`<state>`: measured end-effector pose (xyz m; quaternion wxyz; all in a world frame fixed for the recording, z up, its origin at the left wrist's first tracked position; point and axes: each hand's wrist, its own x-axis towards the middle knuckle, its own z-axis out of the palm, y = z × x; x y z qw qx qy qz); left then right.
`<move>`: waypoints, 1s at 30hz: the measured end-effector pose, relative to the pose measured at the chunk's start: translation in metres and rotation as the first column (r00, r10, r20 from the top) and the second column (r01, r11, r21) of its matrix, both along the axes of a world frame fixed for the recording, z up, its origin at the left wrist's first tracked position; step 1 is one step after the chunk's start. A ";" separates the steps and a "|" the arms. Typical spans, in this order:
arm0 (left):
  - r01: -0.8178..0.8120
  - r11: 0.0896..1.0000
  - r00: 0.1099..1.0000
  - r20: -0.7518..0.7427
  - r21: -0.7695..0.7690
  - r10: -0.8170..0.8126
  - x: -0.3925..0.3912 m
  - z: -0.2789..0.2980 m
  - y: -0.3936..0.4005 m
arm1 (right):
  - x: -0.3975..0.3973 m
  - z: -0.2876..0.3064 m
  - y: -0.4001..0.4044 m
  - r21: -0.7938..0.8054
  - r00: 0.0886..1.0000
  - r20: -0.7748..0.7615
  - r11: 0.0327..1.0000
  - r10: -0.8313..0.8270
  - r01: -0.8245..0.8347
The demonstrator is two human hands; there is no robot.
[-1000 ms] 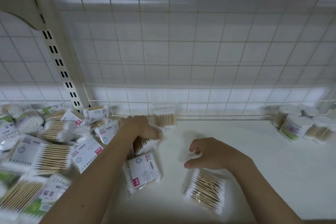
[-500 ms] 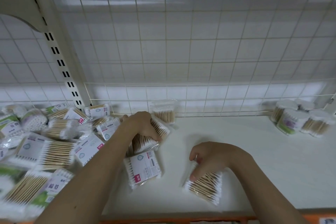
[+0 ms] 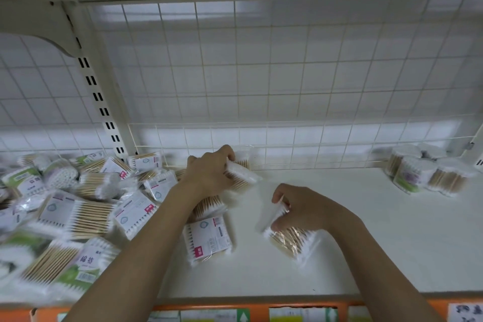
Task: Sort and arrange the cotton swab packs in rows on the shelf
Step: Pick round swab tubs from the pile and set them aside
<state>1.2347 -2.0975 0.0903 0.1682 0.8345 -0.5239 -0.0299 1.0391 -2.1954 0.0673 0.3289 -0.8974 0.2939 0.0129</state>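
White shelf with a wire grid at the back and an orange strip along its front edge. Slotted upright at the left rear.

Left side of the shelf: loose heap of flat swab packs, wooden sticks showing through clear wrap, some with white-and-pink labels, some green. They overlap at all angles.

Left hand reaches to the back, by the grid, fingers curled round a clear pack held tilted, just off the shelf or barely touching; cannot tell which. A second clear pack stands against the grid right behind it.

Right hand sits nearer the front, mid-shelf, thumb and fingers pinching the upper edge of another pack, which lies partly on the shelf, its far end lifted.

Between the forearms, one labelled pack lies flat, apart from the heap. Another unlabelled one pokes out from under the left wrist.

Far right rear corner: cluster of round tubs of swabs, well apart from both hands.
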 end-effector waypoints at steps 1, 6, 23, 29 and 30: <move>0.010 0.999 1.000 0.016 -0.034 -0.009 -0.003 0.002 0.002 | -0.001 0.003 0.000 -0.002 0.999 0.033 1.000 -0.007 0.007; 0.017 0.952 0.996 0.088 -0.306 0.011 -0.017 0.015 0.014 | -0.007 0.014 -0.002 -0.068 0.990 0.142 0.997 -0.023 0.033; -0.232 0.858 0.955 -0.276 -0.459 0.111 -0.019 0.004 0.040 | 0.003 0.004 -0.011 -0.249 0.907 0.420 0.959 -0.020 0.136; -0.258 0.921 0.935 -0.316 -0.293 0.161 -0.006 -0.011 0.010 | 0.004 -0.001 -0.017 -0.281 0.925 0.380 0.954 0.013 0.102; -0.250 0.926 0.938 -0.308 -0.283 0.159 -0.004 -0.012 0.005 | 0.005 -0.001 -0.018 -0.286 0.930 0.368 0.953 0.016 0.096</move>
